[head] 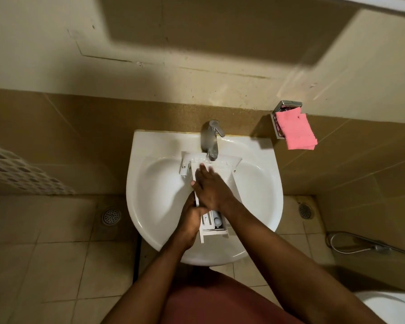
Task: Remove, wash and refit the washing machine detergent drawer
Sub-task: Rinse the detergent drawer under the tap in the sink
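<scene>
The white detergent drawer [229,181] lies lengthwise in the white sink [150,183], its wide front panel up under the chrome tap [211,139]. My left hand [192,218] grips the drawer's left side wall near its rear end. My right hand [208,185] lies flat inside the drawer with straight fingers reaching towards the tap's spout. The hands hide much of the drawer's middle; a grey insert [216,220] shows at its near end.
A pink cloth [296,130] hangs from a metal holder on the wall at the right. A perforated white basket [17,169] is at the left. Floor drains [111,216] sit on both sides of the sink. A toilet rim [393,307] shows at the bottom right.
</scene>
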